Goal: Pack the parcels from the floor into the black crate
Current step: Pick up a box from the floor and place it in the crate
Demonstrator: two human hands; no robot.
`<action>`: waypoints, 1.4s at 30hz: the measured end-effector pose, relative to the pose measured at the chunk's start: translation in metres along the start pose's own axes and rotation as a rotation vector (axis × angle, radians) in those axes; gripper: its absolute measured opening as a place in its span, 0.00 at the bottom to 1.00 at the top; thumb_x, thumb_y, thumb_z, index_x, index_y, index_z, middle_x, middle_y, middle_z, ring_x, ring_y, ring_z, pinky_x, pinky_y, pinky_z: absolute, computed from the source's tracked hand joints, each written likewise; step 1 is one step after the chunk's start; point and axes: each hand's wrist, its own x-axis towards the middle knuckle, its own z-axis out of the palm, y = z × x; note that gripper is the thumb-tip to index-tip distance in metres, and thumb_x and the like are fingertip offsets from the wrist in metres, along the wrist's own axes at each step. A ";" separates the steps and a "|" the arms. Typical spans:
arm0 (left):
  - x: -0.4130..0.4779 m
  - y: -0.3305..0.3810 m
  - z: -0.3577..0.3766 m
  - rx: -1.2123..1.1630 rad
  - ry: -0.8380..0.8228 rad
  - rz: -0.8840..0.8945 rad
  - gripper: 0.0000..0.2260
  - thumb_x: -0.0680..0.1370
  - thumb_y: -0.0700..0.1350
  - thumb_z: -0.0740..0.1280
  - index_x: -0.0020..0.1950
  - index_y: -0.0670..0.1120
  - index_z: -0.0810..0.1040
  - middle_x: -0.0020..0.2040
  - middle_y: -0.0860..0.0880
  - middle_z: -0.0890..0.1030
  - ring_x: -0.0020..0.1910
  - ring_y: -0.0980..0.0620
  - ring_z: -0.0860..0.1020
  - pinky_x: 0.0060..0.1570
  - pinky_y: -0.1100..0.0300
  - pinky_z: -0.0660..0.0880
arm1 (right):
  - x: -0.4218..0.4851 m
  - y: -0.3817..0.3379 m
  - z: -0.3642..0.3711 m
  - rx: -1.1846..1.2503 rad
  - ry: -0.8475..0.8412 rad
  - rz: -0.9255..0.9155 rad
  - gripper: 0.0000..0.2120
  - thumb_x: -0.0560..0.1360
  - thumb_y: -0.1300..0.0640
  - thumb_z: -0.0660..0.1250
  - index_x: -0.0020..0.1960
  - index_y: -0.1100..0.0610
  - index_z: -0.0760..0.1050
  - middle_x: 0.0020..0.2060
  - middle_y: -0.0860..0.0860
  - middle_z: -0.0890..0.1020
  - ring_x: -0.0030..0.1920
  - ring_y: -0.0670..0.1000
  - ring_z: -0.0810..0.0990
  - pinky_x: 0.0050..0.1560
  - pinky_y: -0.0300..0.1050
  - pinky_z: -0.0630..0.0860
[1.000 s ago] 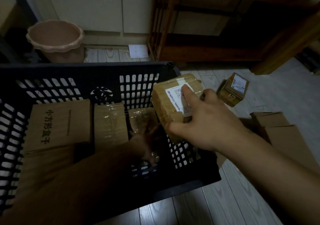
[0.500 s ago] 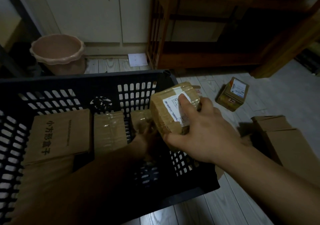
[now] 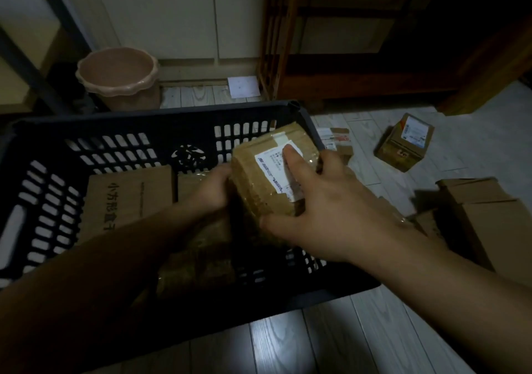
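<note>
1. Gripping the taped parcel (image 3: pixel 259 189) from above with the right hand (image 3: pixel 331 209): fingers (image 3: pixel 289 160) spread wide across its top, forefinger flat on the white label (image 3: pixel 270 169), thumb hooked along the near lower edge.
2. Steadying the same parcel with the left hand (image 3: pixel 213 189), curled against its left face, fingertips out of sight behind the cardboard.
3. Held tilted, label up, at the far right corner of the black crate (image 3: pixel 172 111), overlapping the right-hand rim and partly over the inside.
4. Inside the crate, towards the left: a flat brown box (image 3: pixel 129 198) with printed characters, lying face up.
5. Just beside it: a second wrapped parcel (image 3: pixel 188 185), mostly covered by the left hand.
6. Under the left forearm: dim wrapped shapes (image 3: pixel 198 247), possibly more parcels, too dark to count.
7. On the floor (image 3: pixel 345 330), right of the crate: a small labelled box (image 3: pixel 404 143), well apart from the rim.
8. Nearer the right edge: plain cardboard boxes (image 3: pixel 495 224) bunched together.
9. Just beside the crate's far right corner: a small red-and-white packet (image 3: pixel 335 139).
10. Behind the crate: a pink bin (image 3: pixel 118 77) at the left, a white sheet (image 3: pixel 243 85) at the cabinet base, a wooden frame (image 3: pixel 276 42) at the right.
</note>
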 end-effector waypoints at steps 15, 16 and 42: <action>-0.068 0.090 -0.015 -0.127 -0.216 -0.184 0.16 0.77 0.43 0.66 0.64 0.49 0.73 0.50 0.46 0.82 0.49 0.49 0.82 0.52 0.52 0.79 | 0.033 0.006 0.041 0.055 -0.245 -0.040 0.55 0.64 0.32 0.70 0.75 0.40 0.34 0.75 0.49 0.44 0.73 0.57 0.56 0.70 0.50 0.64; -0.068 0.086 -0.017 -0.109 -0.232 -0.190 0.16 0.77 0.43 0.66 0.64 0.50 0.73 0.49 0.47 0.82 0.48 0.50 0.82 0.51 0.53 0.79 | 0.035 0.011 0.041 0.071 -0.297 -0.056 0.58 0.64 0.36 0.73 0.75 0.39 0.32 0.75 0.47 0.38 0.74 0.56 0.56 0.71 0.48 0.62; -0.074 0.025 0.070 0.643 -0.266 -0.028 0.15 0.81 0.51 0.58 0.62 0.44 0.71 0.60 0.45 0.77 0.57 0.47 0.77 0.56 0.56 0.73 | 0.064 0.017 0.112 -0.433 -0.716 -0.031 0.48 0.72 0.57 0.72 0.77 0.57 0.40 0.73 0.65 0.56 0.69 0.63 0.65 0.67 0.54 0.68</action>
